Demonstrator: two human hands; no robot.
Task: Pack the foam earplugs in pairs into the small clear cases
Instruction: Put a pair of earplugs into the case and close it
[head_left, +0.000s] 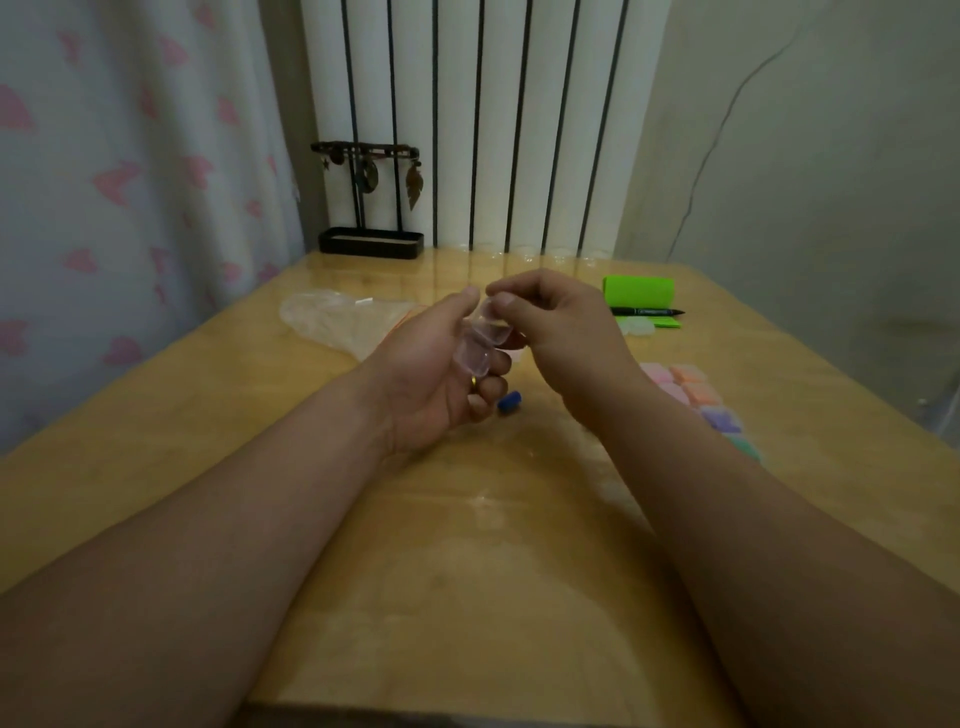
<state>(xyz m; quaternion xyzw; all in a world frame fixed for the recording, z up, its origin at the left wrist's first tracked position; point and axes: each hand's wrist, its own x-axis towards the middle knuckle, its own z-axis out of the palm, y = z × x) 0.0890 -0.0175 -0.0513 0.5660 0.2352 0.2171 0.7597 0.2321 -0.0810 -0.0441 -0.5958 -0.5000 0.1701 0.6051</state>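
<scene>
My left hand (441, 374) holds a small clear case (480, 345) above the middle of the wooden table (218, 415), fingers curled under it. My right hand (561, 332) pinches the upper part of the same case between thumb and forefinger. The case looks hinged open; I cannot tell what is inside. A blue earplug (510, 402) lies on the table just below my hands. Filled cases with pink, orange, purple and green earplugs (696, 395) lie in a row at the right.
A crumpled clear plastic bag (337, 322) lies at the left behind my hands. A green sticky-note block (639, 293), a black marker (647, 312) and more clear cases (636, 327) sit at the back right. A black jewellery stand (370, 241) stands at the far edge.
</scene>
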